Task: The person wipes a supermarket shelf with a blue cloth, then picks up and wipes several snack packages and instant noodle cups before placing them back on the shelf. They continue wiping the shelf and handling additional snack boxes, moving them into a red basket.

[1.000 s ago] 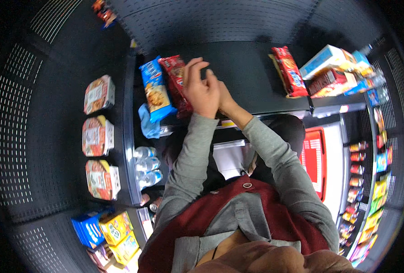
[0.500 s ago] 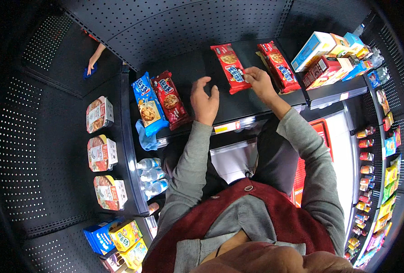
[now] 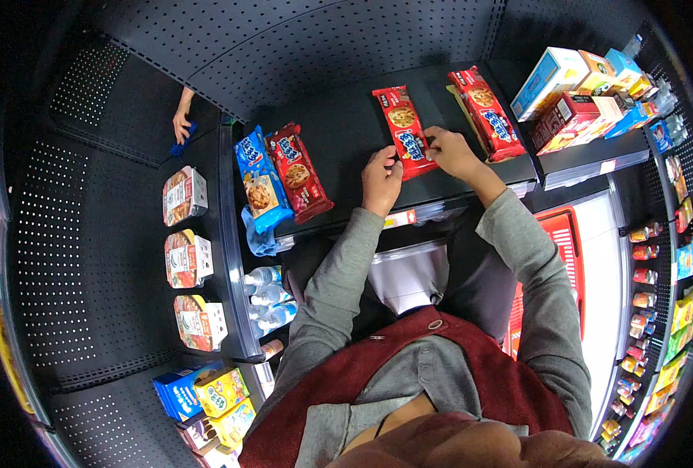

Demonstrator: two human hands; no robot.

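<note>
A red cookie packet point(image 3: 400, 117) lies on the black shelf in front of me, pointing away from me. My left hand point(image 3: 381, 183) has its bent fingers and thumb against the packet's near left edge. On the opposite edge, the fingers of my right hand point(image 3: 453, 156) are closed on the packet. To the right lies another red cookie packet point(image 3: 483, 100) with a yellowish one partly hidden beneath it. Further left, a blue cookie packet point(image 3: 258, 175) and a dark red cookie packet point(image 3: 295, 165) lie side by side.
Snack boxes point(image 3: 549, 82) stand at the right. A blue cloth point(image 3: 259, 238) hangs at the shelf's left corner. Packaged meal tubs point(image 3: 186, 261) line the left shelf, where another person's hand point(image 3: 181, 123) holds a blue cloth. A red basket point(image 3: 562, 228) sits below at right.
My left hand has moved right and forward to the red packet's edge. My right hand stays on the packet, which now lies flatter on the shelf. The other person's hand has shifted in view.
</note>
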